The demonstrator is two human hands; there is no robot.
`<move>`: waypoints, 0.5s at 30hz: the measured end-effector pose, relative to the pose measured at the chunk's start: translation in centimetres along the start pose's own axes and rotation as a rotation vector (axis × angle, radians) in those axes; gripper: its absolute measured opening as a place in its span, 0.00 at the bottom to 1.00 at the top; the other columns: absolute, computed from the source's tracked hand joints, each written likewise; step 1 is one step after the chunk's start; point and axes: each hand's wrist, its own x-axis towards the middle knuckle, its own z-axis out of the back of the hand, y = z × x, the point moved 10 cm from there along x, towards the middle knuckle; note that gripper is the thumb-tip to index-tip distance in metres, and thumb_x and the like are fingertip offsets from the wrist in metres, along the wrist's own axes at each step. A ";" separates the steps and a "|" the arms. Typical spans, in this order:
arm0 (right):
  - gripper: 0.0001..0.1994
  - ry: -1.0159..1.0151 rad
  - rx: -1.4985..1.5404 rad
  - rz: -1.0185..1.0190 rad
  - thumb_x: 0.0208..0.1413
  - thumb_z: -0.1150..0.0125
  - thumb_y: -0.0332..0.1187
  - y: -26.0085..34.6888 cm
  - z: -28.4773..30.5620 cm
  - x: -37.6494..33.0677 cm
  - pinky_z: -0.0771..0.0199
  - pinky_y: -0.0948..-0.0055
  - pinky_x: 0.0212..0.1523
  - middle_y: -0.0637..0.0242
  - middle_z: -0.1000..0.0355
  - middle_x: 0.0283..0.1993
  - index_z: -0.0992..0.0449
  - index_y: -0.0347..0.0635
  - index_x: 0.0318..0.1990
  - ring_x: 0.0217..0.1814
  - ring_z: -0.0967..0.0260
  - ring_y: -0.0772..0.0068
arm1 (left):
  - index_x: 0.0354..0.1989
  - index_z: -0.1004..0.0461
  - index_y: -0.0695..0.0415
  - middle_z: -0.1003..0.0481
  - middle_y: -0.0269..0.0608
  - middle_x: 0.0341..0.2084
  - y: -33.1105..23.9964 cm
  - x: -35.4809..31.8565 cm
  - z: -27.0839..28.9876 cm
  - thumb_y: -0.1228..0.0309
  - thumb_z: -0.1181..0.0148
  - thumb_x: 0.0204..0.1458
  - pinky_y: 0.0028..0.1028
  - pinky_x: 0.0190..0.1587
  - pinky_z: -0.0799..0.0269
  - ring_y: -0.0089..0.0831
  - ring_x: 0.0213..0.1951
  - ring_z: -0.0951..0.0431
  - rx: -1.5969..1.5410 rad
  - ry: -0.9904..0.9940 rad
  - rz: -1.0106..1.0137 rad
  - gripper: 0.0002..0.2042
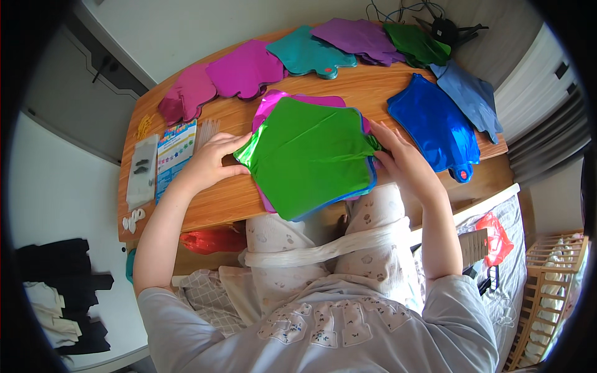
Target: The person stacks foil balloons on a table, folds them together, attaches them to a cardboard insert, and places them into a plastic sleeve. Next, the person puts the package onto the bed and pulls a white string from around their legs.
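Note:
A flat, uninflated green foil balloon [311,155] lies before me at the near edge of the table, its lower part over my lap. Magenta foil [268,105] sticks out from beneath it at the top and left, and a thin blue edge shows along its lower right. My left hand [214,158] pinches the green balloon's left corner between thumb and fingers. At the opposite corner, my right hand [398,149] grips the crumpled edge, with the fingertips partly hidden by foil.
Flat foil balloons arc around the wooden table [239,124]: pink [188,93], magenta [245,68], teal [311,53], purple [360,38], dark green [418,43], grey-blue [469,99] and blue [435,124]. At left lie a printed card [176,152], clear straws [207,132] and white ribbon [133,220].

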 end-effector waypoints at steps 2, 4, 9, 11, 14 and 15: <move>0.32 0.046 0.057 0.006 0.59 0.40 0.23 0.0 0.1 0.7 0.42 0.65 0.72 0.51 0.36 0.70 0.41 0.39 0.71 0.73 0.39 0.56 | 0.71 0.38 0.51 0.29 0.44 0.61 -0.5 0.0 0.1 0.66 0.24 0.44 0.36 0.66 0.38 0.39 0.62 0.33 0.003 0.017 0.013 0.43; 0.38 0.138 0.268 -0.098 0.54 0.34 0.26 -0.6 0.5 0.8 0.45 0.65 0.74 0.51 0.40 0.72 0.43 0.40 0.73 0.74 0.42 0.55 | 0.71 0.38 0.51 0.30 0.43 0.61 -1.2 -0.3 0.6 0.66 0.24 0.43 0.37 0.67 0.39 0.39 0.63 0.33 -0.002 -0.005 0.003 0.43; 0.47 0.159 0.149 -0.007 0.45 0.24 0.30 -0.4 0.7 1.3 0.42 0.65 0.73 0.51 0.43 0.73 0.45 0.40 0.73 0.74 0.42 0.52 | 0.71 0.37 0.49 0.31 0.43 0.63 -1.7 -0.3 0.9 0.66 0.24 0.44 0.37 0.67 0.39 0.40 0.65 0.34 -0.040 -0.005 0.005 0.42; 0.50 0.171 0.064 0.010 0.42 0.22 0.30 -0.1 0.7 1.5 0.40 0.65 0.72 0.51 0.43 0.73 0.46 0.41 0.74 0.73 0.41 0.52 | 0.70 0.36 0.49 0.31 0.43 0.63 -1.2 -0.5 0.6 0.66 0.25 0.44 0.37 0.67 0.38 0.40 0.65 0.34 -0.058 0.013 0.046 0.41; 0.50 0.208 0.142 -0.040 0.40 0.21 0.31 -0.2 0.5 0.8 0.37 0.64 0.70 0.51 0.40 0.71 0.44 0.42 0.73 0.71 0.39 0.52 | 0.67 0.31 0.48 0.29 0.41 0.62 -1.5 -0.7 0.5 0.67 0.27 0.47 0.36 0.67 0.38 0.40 0.64 0.33 0.013 -0.054 -0.052 0.34; 0.48 0.192 0.108 -0.019 0.41 0.22 0.30 -0.3 0.8 0.4 0.37 0.64 0.69 0.51 0.38 0.70 0.42 0.42 0.72 0.70 0.38 0.51 | 0.64 0.28 0.49 0.29 0.41 0.62 -1.7 -0.7 0.4 0.68 0.29 0.49 0.36 0.66 0.37 0.41 0.63 0.33 0.054 -0.079 -0.066 0.31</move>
